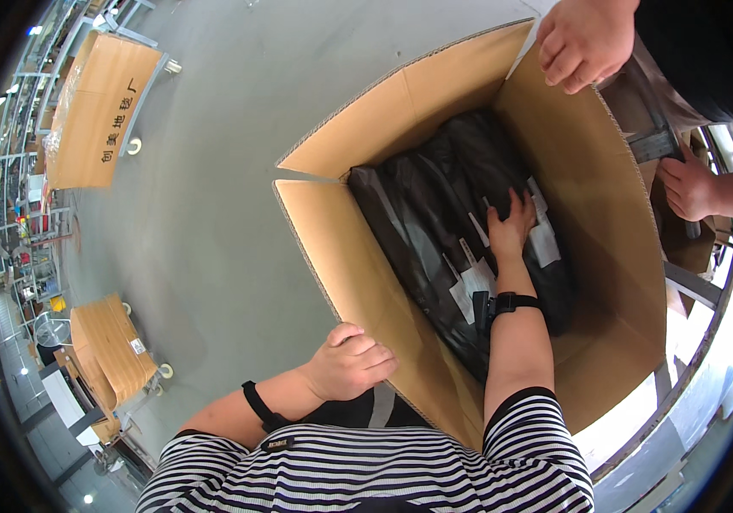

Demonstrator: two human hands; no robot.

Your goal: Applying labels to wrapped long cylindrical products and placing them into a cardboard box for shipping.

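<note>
A tall open cardboard box [606,205] stands before me, its top edges upright. Inside lie several black bundles [400,205], side by side, with white paper labels [475,280] on them. My right hand [510,227] reaches down into the box, fingers spread on the black bundles next to a white label [544,244]. My left hand [353,363] is closed over the box's near left edge, gripping the cardboard wall. What lies beneath the top bundles is hidden.
Another person's hand [584,47] rests on the box's far right edge; the person's other hand [689,184] is beside a grey metal frame [653,145]. Wheeled carts with wood-coloured panels [105,111] stand at left on the grey floor [212,171]. Shelving lines the far left.
</note>
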